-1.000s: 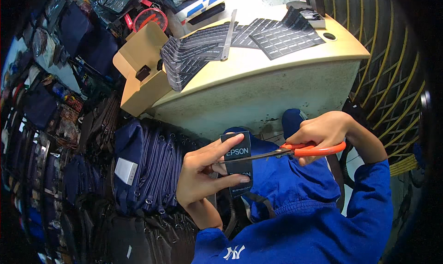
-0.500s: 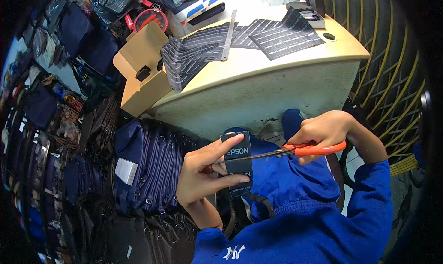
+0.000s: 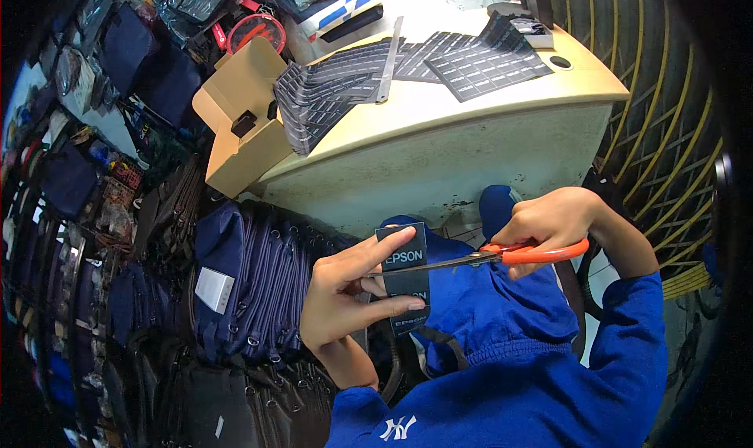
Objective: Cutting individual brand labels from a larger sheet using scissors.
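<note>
A narrow black strip of printed labels (image 3: 411, 285) stands roughly upright over my lap. My left hand (image 3: 341, 295) grips it, with the thumb across its lower part and a finger on its upper end. My right hand (image 3: 549, 227) holds a pair of scissors (image 3: 541, 252) with orange-red handles. Their blades reach leftward across the strip, between two printed labels, and the tips end near my left fingers. Whether the blades have cut into the strip is hard to make out.
On the wooden table (image 3: 439, 123) lie black printed label sheets (image 3: 490, 70) and a metal ruler (image 3: 390, 60). An open cardboard box (image 3: 243, 115) stands at its left end. Stacked dark blue bags (image 3: 263, 283) fill the floor to my left, with a small white box (image 3: 214, 290) on them.
</note>
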The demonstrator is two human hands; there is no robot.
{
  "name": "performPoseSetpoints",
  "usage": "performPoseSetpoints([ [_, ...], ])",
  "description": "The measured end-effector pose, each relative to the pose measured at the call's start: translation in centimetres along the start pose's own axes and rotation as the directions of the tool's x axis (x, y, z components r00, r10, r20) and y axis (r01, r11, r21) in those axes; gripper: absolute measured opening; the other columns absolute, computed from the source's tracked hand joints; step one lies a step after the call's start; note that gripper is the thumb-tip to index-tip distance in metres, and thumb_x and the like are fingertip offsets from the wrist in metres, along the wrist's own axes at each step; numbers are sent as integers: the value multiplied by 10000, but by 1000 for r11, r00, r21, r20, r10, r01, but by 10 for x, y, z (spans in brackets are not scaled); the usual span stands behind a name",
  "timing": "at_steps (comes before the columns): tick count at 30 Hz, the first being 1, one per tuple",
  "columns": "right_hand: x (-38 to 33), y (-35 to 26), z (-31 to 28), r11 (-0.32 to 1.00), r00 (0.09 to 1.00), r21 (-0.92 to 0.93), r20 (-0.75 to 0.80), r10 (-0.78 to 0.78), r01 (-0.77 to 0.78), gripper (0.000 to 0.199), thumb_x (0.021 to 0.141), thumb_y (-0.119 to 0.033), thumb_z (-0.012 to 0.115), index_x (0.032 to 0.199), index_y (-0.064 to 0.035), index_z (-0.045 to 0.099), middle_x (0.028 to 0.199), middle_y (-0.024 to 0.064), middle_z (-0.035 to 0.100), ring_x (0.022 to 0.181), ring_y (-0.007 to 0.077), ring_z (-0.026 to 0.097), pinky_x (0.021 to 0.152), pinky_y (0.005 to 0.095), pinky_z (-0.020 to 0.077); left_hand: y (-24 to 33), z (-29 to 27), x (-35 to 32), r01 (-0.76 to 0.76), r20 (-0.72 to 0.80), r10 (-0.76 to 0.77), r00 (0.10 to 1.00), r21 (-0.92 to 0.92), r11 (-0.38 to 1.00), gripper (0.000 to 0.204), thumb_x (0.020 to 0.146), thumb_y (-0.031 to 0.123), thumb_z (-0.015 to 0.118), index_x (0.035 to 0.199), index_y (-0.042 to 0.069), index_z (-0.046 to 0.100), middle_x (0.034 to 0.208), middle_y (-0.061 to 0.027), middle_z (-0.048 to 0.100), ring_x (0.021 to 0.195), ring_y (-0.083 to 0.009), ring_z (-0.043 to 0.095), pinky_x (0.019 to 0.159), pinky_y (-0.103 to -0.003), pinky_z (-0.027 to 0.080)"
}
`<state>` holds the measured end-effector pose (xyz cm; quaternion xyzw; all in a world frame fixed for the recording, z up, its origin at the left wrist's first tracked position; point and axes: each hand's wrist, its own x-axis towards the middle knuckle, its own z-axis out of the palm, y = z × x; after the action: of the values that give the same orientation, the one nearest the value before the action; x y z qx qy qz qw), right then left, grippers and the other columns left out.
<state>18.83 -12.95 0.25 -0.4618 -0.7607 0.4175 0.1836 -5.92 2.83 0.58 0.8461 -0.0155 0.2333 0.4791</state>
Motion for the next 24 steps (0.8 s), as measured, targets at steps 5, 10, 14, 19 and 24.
performPoseSetpoints([
  [5,0,4,0,1000,1000,-17,22,14,-13,521,909,-417,525,665,44,516,545,103,458,483,197,443,479,366,336,2,1,0,90,-8,-91,996,-49,995,710,559,1,831,1210,-29,547,830,-60,615,685,-11,493,581,-141,383],
  [10,2,3,1,999,999,-9,-15,-50,50,474,870,-379,595,682,49,516,515,117,467,435,234,478,428,354,352,-1,-3,-2,49,2,-49,999,8,999,709,562,7,832,1210,-28,547,827,-52,604,659,-7,482,562,-141,373],
  [14,0,2,0,1000,1000,-17,-14,2,-3,507,897,-400,550,668,52,534,559,127,485,488,228,463,489,372,345,1,0,0,57,-14,-57,998,-3,998,707,563,21,836,1207,-32,548,787,-34,581,628,-6,458,545,-140,356],
  [19,0,1,0,999,1000,-46,-13,17,-17,509,887,-404,563,673,57,545,559,133,491,487,239,469,485,375,346,-3,-2,-3,43,-14,-43,999,-9,999,710,563,34,839,1207,-38,546,729,-9,546,607,-3,424,532,-142,335],
  [24,1,8,1,997,997,-63,-62,-53,49,453,853,-352,628,672,46,511,513,143,464,430,269,460,429,360,342,-2,-1,-2,29,-10,-29,1000,-5,1000,720,563,35,838,1213,-38,539,690,9,505,594,-4,398,536,-143,321],
])
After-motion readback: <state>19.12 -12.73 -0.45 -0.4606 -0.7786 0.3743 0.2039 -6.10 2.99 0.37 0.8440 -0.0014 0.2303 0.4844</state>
